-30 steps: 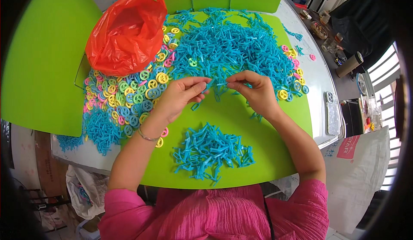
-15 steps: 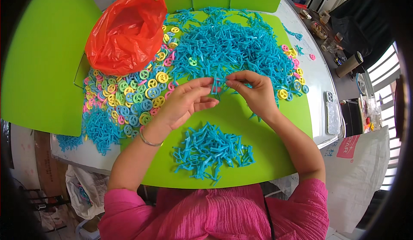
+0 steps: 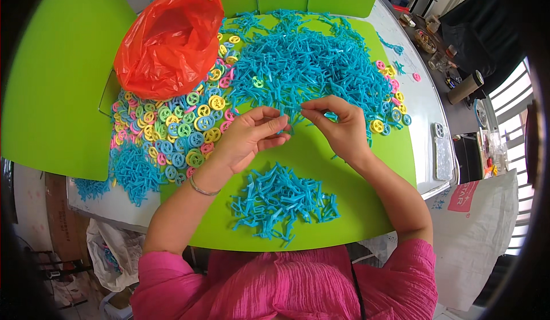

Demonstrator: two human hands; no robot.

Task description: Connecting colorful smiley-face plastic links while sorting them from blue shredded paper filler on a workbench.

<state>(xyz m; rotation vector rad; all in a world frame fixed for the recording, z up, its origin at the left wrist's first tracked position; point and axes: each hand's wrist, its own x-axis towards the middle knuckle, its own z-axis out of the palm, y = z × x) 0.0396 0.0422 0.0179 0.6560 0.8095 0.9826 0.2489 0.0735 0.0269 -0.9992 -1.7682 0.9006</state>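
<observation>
In the middle of the green board [image 3: 366,205], just at the near edge of a broad heap of blue plastic pieces [image 3: 309,62], two bare hands face each other with their fingertips a little apart. The pieces are slim and slightly glossy, a bright teal blue, many of them forked or bent into narrow two-pronged shapes, and they lie tangled at every angle. The right hand [image 3: 342,128] is pinched narrow, thumb against forefinger, on what looks like the end of a blue piece [image 3: 297,114] reaching toward the other hand. The left hand [image 3: 245,139] is curled, its thumb close to the forefinger; a bit of blue shows by the thumb, but I cannot tell whether it is gripped or lies behind. The heap spreads beyond both hands, while a smaller pile [image 3: 281,202] sits on the board between the forearms, nearer the body and touching neither hand. To the left of the left hand are scattered small wheel-shaped rings [image 3: 184,130] in yellow, pink, green and blue, with an open red plastic bag [image 3: 169,48] resting over their far side
</observation>
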